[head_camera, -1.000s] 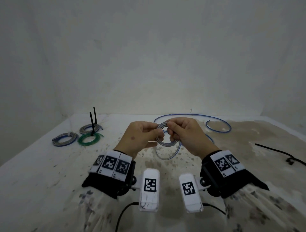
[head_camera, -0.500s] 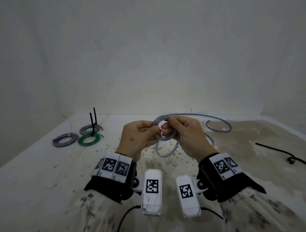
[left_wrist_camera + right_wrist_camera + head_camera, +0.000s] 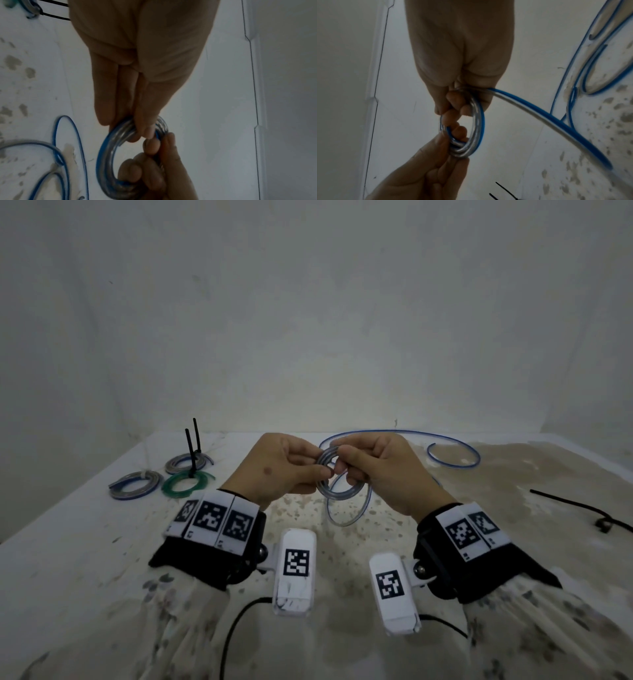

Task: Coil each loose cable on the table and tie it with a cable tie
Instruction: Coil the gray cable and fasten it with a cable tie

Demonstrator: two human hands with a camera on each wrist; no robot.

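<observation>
A small coil of clear cable with a blue stripe (image 3: 326, 474) (image 3: 109, 155) (image 3: 476, 132) hangs in the air above the table's middle. My left hand (image 3: 284, 470) pinches its left side between thumb and fingers (image 3: 142, 128). My right hand (image 3: 373, 470) grips the coil's right side, fingers (image 3: 453, 102) curled through the ring. The cable's loose length (image 3: 455, 453) (image 3: 556, 119) runs from my right hand in a wide loop over the table behind, and one slack loop (image 3: 346, 518) droops below the coil.
Three tied coils lie at the far left: a grey-blue one (image 3: 135, 490), a green one (image 3: 186, 482) and a grey one (image 3: 188, 462), two with black tie tails sticking up. A black cable tie (image 3: 582, 510) lies at the right on the stained white table (image 3: 68, 559).
Both hands rose slightly and kept winding; the held coil looks tighter, and the slack loop under it has shifted.
</observation>
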